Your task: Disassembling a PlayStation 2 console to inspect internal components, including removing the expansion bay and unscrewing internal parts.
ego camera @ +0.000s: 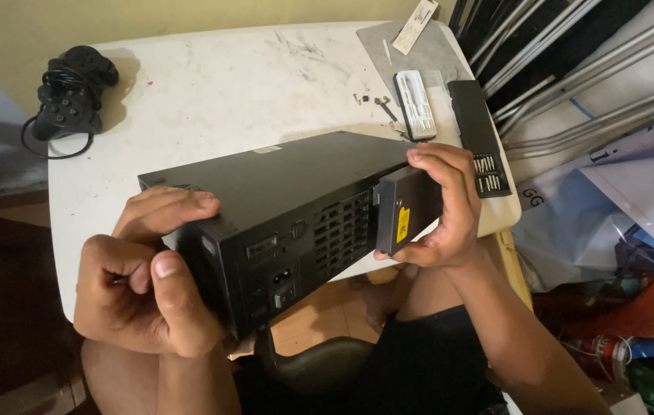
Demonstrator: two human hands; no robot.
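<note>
A black game console (281, 200) is held up over the near edge of a white table (219, 84), its rear panel with ports and vent grille facing me. My left hand (146, 280) grips its left end, thumb pressed on the back corner. My right hand (442, 204) clasps a black rectangular module with a yellow sticker (402, 217) at the console's right rear, where it sits partly in the bay.
A black wired gamepad (72, 96) lies at the table's far left. At the far right lie a screwdriver bit case (484, 146), a white tool case (415, 104), loose screws (369, 100) and a grey mat (427, 50). Metal tubes and clutter crowd the right side.
</note>
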